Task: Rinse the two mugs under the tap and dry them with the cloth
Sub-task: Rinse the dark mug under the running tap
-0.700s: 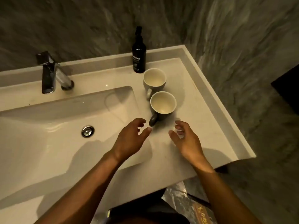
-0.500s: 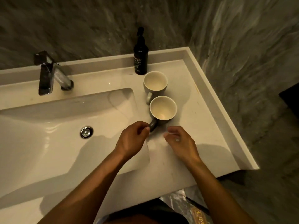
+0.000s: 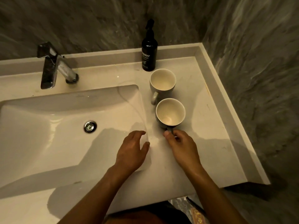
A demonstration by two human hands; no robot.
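Two grey mugs with cream insides stand upright on the counter right of the basin. The near mug (image 3: 170,113) has its handle turned toward me, and my right hand (image 3: 182,147) pinches that handle. The far mug (image 3: 162,81) stands just behind it with its handle pointing forward-left. My left hand (image 3: 131,151) hovers over the basin's right edge, fingers relaxed, holding nothing. The chrome tap (image 3: 54,68) stands at the back left of the sink (image 3: 48,143); no water runs. No cloth is in view.
A black pump bottle (image 3: 149,52) stands behind the far mug against the back ledge. A chrome drain (image 3: 90,126) sits in the basin. A raised rim (image 3: 226,110) bounds the counter on the right, beside a grey stone wall.
My left hand let go of the near mug's handle and drew back left. My right hand moved in and took the handle, which now points toward me.
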